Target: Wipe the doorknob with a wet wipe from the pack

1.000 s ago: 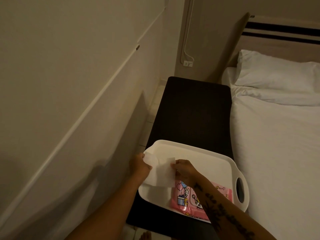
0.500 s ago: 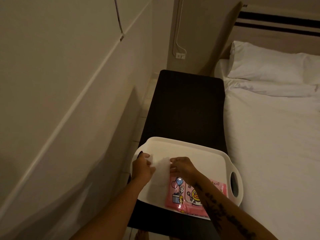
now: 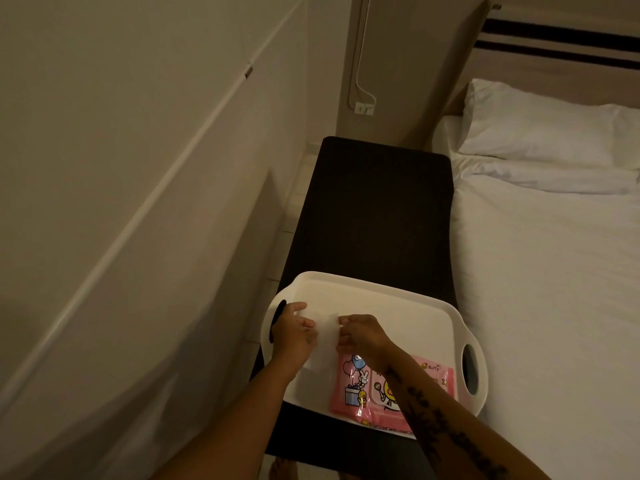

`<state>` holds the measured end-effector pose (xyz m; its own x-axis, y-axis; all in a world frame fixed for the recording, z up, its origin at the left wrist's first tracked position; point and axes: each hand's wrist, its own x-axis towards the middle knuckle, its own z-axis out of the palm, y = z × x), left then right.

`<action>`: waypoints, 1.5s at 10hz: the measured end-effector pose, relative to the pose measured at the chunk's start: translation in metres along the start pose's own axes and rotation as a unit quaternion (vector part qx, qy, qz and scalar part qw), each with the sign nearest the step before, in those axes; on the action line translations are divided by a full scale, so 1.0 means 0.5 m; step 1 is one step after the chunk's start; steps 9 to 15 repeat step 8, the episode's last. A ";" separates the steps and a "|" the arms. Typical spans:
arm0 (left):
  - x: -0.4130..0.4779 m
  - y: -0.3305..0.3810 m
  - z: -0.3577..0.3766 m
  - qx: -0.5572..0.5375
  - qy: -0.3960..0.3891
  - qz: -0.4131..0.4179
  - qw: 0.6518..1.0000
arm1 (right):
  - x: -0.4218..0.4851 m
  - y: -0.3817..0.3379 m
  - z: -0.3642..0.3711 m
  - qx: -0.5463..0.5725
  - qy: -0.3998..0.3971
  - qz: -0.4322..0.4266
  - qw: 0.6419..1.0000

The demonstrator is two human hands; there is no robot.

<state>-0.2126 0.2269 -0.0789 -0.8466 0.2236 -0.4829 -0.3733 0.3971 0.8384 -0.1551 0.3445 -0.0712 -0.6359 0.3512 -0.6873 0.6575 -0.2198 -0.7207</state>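
A white wet wipe [image 3: 325, 336] hangs stretched between my two hands over a white tray [image 3: 377, 299]. My left hand [image 3: 294, 336] pinches its left edge and my right hand [image 3: 362, 332] pinches its right edge. A pink wet-wipe pack [image 3: 356, 386] with cartoon print lies on the tray's near side, partly under my right forearm. No doorknob is in view.
The tray sits on the near end of a dark bench [image 3: 377, 209] between a beige wall [image 3: 121, 202] on the left and a bed with white sheets [image 3: 554, 271] and a pillow [image 3: 547, 129] on the right. A wall socket [image 3: 363, 108] is at the far end.
The wipe and both hands have come down closer to the tray, and the hands have drawn nearer each other. The camera has tilted slightly; the pack stays put.
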 end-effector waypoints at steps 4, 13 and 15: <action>-0.002 -0.036 -0.005 -0.055 -0.098 -0.052 0.992 | -0.003 0.004 -0.003 0.027 -0.007 0.025 0.999; -0.007 -0.042 -0.027 -0.091 -0.110 -0.094 0.985 | -0.023 -0.003 -0.007 0.001 -0.019 0.000 1.000; -0.007 -0.042 -0.027 -0.091 -0.110 -0.094 0.985 | -0.023 -0.003 -0.007 0.001 -0.019 0.000 1.000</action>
